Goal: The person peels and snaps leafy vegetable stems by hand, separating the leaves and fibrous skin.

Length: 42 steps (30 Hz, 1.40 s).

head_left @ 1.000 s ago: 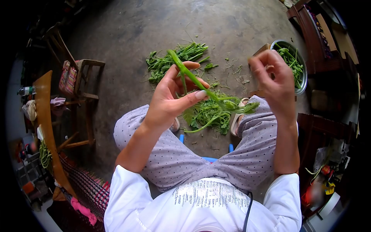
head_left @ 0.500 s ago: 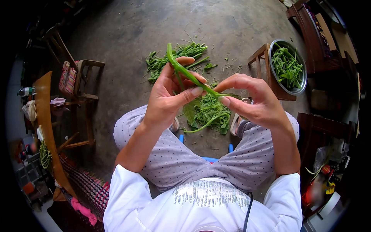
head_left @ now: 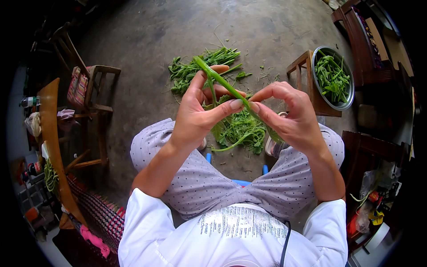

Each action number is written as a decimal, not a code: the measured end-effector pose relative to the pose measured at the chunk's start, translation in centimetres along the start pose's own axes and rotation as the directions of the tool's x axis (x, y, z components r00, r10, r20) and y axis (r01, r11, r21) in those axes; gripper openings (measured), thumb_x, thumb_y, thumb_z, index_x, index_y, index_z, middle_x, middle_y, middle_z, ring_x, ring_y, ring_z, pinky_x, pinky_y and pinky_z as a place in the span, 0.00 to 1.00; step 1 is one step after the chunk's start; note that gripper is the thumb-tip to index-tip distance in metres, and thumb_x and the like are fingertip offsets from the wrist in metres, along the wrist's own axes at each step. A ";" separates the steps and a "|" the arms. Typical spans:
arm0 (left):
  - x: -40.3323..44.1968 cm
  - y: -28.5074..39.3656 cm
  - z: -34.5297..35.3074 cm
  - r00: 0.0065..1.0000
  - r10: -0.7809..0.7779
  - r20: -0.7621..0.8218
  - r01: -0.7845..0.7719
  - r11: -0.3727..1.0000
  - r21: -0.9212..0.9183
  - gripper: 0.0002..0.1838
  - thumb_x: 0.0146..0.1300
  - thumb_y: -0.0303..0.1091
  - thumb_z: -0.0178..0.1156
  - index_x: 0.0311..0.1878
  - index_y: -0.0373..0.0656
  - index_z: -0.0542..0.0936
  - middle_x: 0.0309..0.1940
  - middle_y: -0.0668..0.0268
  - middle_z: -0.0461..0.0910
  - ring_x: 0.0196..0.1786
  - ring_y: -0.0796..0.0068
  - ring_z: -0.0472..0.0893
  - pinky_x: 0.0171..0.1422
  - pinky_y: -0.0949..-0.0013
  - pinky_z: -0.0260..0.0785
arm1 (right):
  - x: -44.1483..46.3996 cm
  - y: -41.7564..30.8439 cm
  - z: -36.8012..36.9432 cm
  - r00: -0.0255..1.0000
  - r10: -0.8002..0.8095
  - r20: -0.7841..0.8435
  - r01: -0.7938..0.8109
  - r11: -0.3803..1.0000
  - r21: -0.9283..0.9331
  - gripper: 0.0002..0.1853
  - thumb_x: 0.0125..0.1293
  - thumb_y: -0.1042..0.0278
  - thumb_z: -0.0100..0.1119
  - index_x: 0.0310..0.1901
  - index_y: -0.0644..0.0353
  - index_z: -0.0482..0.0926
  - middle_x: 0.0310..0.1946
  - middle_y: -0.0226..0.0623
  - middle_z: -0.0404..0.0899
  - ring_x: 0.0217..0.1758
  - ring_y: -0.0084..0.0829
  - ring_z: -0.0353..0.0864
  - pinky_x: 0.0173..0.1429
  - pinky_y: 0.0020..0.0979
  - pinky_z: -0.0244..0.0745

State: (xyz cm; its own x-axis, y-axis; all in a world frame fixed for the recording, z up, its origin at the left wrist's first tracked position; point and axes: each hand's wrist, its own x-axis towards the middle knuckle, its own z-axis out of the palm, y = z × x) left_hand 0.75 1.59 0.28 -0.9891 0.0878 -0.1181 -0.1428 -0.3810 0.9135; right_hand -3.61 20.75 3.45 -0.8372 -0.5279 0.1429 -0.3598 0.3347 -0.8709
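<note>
A thick green vegetable stem (head_left: 220, 80) slants across the space between my hands, with leaves hanging below it. My left hand (head_left: 202, 100) grips it, thumb on top and fingers underneath. Closed in a pinch, my right hand (head_left: 289, 113) holds the stem's lower right part close to my left thumb. On the floor beneath lies a pile of leafy tendrils and trimmings (head_left: 244, 133). Farther off is a heap of cut green stems (head_left: 222, 56), partly hidden behind my left hand.
At the right, a metal basin (head_left: 352, 91) of greens (head_left: 331, 78) rests on a wooden stool (head_left: 307, 66). A wooden chair (head_left: 95, 84) and a table edge (head_left: 51, 133) stand at the left. Dark wooden furniture (head_left: 360, 44) lines the right side. Scraps dot the concrete floor.
My right hand has moved up and left along the stem, closer to my left thumb. The stem's upper end has tipped slightly down and right.
</note>
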 end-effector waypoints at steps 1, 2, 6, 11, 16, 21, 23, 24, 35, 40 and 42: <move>0.0 -0.1 0.0 1.000 0.020 -0.004 -0.020 1.000 0.022 0.32 0.57 0.20 0.62 0.63 0.39 0.60 0.42 0.55 0.80 0.45 0.71 0.81 0.49 0.71 0.75 | 0.0 0.1 0.1 1.000 0.001 0.001 -0.001 1.000 0.000 0.06 0.55 0.71 0.65 0.33 0.62 0.81 0.28 0.37 0.80 0.35 0.33 0.77 0.41 0.31 0.69; 0.0 -0.1 0.0 0.999 0.039 -0.006 -0.039 0.998 0.044 0.32 0.57 0.20 0.62 0.63 0.39 0.60 0.42 0.55 0.80 0.45 0.71 0.81 0.48 0.71 0.75 | 0.1 0.1 0.2 1.000 -0.007 -0.010 0.007 1.000 -0.008 0.06 0.54 0.71 0.66 0.32 0.62 0.82 0.28 0.37 0.80 0.34 0.34 0.76 0.41 0.32 0.69; 0.0 -0.2 0.1 0.998 0.066 -0.008 -0.065 0.993 0.096 0.31 0.57 0.20 0.62 0.63 0.39 0.60 0.41 0.55 0.81 0.44 0.71 0.82 0.49 0.71 0.75 | 0.1 0.1 0.3 0.999 -0.031 -0.029 0.028 0.995 -0.093 0.05 0.54 0.70 0.66 0.31 0.59 0.82 0.27 0.36 0.79 0.33 0.37 0.75 0.40 0.33 0.68; 0.0 -0.1 0.3 0.995 0.100 -0.020 -0.096 0.984 0.151 0.30 0.57 0.20 0.63 0.61 0.39 0.61 0.38 0.59 0.82 0.43 0.74 0.82 0.49 0.75 0.73 | 0.1 0.1 0.5 0.995 -0.088 -0.038 0.079 0.976 -0.203 0.03 0.54 0.70 0.65 0.30 0.57 0.82 0.26 0.33 0.79 0.34 0.37 0.75 0.41 0.36 0.67; -0.1 -0.2 0.4 0.995 0.097 -0.037 -0.090 0.982 0.164 0.29 0.57 0.20 0.63 0.60 0.39 0.62 0.37 0.60 0.82 0.42 0.75 0.82 0.48 0.76 0.73 | 0.1 0.0 0.6 0.995 -0.090 -0.037 0.078 0.968 -0.238 0.02 0.53 0.70 0.65 0.29 0.56 0.82 0.26 0.31 0.78 0.36 0.36 0.75 0.42 0.37 0.65; 0.0 -0.4 0.4 0.993 0.107 -0.041 -0.097 0.978 0.187 0.28 0.57 0.21 0.63 0.59 0.39 0.63 0.37 0.61 0.83 0.41 0.76 0.82 0.47 0.76 0.73 | -0.1 -0.1 1.0 0.972 -0.231 -0.031 0.198 0.890 -0.409 0.04 0.51 0.71 0.65 0.29 0.55 0.79 0.28 0.29 0.77 0.40 0.33 0.75 0.44 0.36 0.65; 0.0 -0.4 0.5 0.995 0.093 -0.044 -0.084 0.981 0.178 0.28 0.57 0.21 0.64 0.59 0.39 0.63 0.37 0.61 0.83 0.41 0.77 0.82 0.46 0.77 0.73 | -0.1 -0.1 1.1 0.968 -0.249 -0.028 0.213 0.875 -0.434 0.05 0.50 0.71 0.65 0.29 0.55 0.78 0.28 0.28 0.76 0.40 0.33 0.74 0.45 0.36 0.64; 0.0 -0.4 0.5 0.995 0.093 -0.043 -0.084 0.980 0.178 0.28 0.57 0.21 0.64 0.59 0.39 0.63 0.37 0.61 0.83 0.41 0.77 0.82 0.46 0.77 0.73 | -0.1 -0.1 1.2 0.963 -0.268 -0.024 0.227 0.859 -0.458 0.06 0.50 0.71 0.65 0.29 0.55 0.77 0.28 0.28 0.76 0.41 0.33 0.74 0.45 0.35 0.64; -0.1 0.0 0.5 0.998 0.060 -0.014 -0.055 0.976 0.211 0.29 0.56 0.22 0.64 0.60 0.39 0.63 0.37 0.62 0.82 0.42 0.78 0.81 0.47 0.77 0.72 | -0.1 -0.1 1.3 0.967 -0.233 -0.104 0.169 0.890 -0.423 0.06 0.50 0.72 0.63 0.29 0.57 0.76 0.30 0.33 0.76 0.41 0.37 0.74 0.46 0.37 0.66; -0.2 -0.1 0.5 0.999 0.039 -0.002 -0.038 0.985 0.168 0.30 0.56 0.22 0.65 0.60 0.39 0.63 0.38 0.62 0.82 0.44 0.78 0.80 0.49 0.76 0.71 | 0.3 -0.2 0.3 0.982 -0.141 -0.127 0.100 0.955 -0.281 0.06 0.50 0.73 0.63 0.31 0.59 0.77 0.30 0.37 0.77 0.40 0.40 0.74 0.45 0.37 0.68; -0.2 0.0 0.5 0.999 0.032 0.002 -0.032 0.988 0.152 0.30 0.56 0.22 0.64 0.60 0.39 0.63 0.38 0.62 0.82 0.44 0.77 0.80 0.50 0.75 0.71 | 0.4 -0.1 -0.1 0.985 -0.102 -0.141 0.076 0.981 -0.181 0.06 0.54 0.72 0.62 0.33 0.62 0.78 0.30 0.35 0.78 0.36 0.33 0.76 0.42 0.32 0.70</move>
State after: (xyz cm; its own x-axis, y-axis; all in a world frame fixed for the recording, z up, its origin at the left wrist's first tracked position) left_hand 0.93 2.06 0.46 -0.9931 0.0772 -0.0883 -0.1044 -0.2397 0.9652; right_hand -3.93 20.60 3.60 -0.8458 -0.4437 0.2962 -0.4908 0.4294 -0.7581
